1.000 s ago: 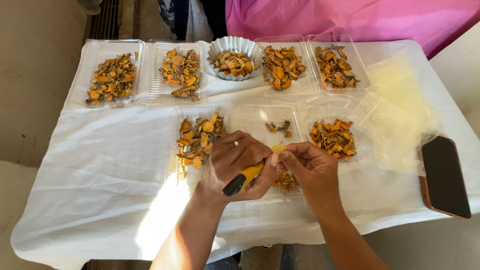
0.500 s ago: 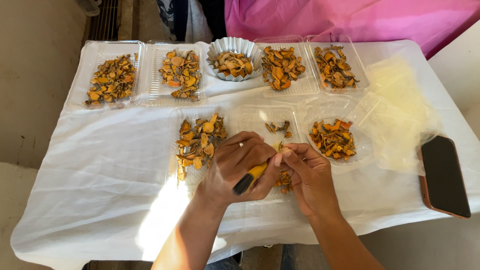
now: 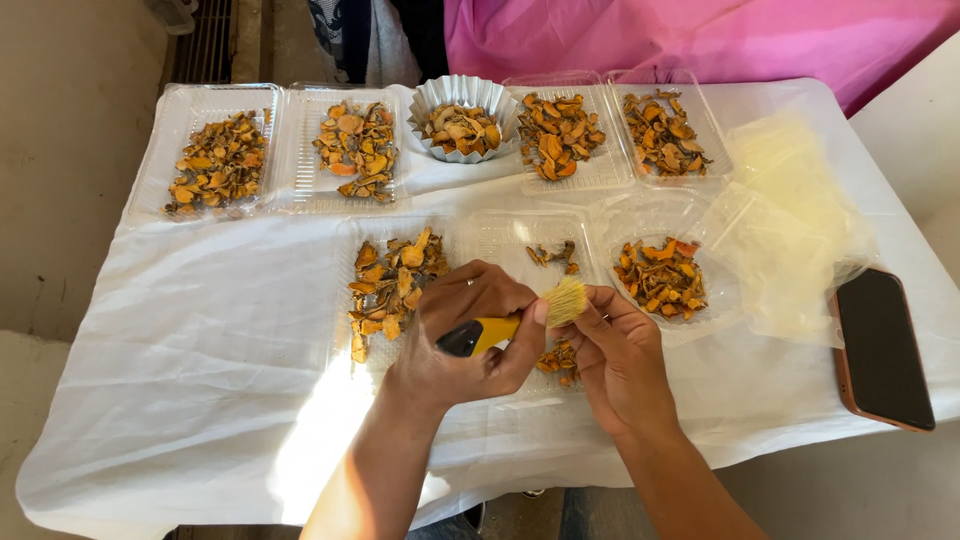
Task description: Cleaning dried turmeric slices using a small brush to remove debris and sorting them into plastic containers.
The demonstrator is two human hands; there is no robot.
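My left hand [image 3: 470, 335] grips a small brush [image 3: 520, 318] with a yellow and black handle and pale bristles. The bristles touch the fingertips of my right hand [image 3: 620, 350], which pinches something small that I cannot make out. Both hands hover over a clear plastic tray [image 3: 500, 240] holding a few orange dried slices [image 3: 555, 255]. Left of it lies a fuller pile of orange slices [image 3: 395, 285]. A round clear dish of slices [image 3: 660, 275] sits just to the right.
Along the far edge stand several clear trays of slices [image 3: 215, 160] and a fluted foil cup [image 3: 465, 120]. Clear plastic bags [image 3: 790, 230] and a dark phone [image 3: 880, 345] lie at the right. A white cloth [image 3: 200, 340] covers the table; pink fabric [image 3: 700, 35] is behind.
The brush has tilted up so its bristles now show at my right fingertips. Both hands stay in about the same spot over the tray.
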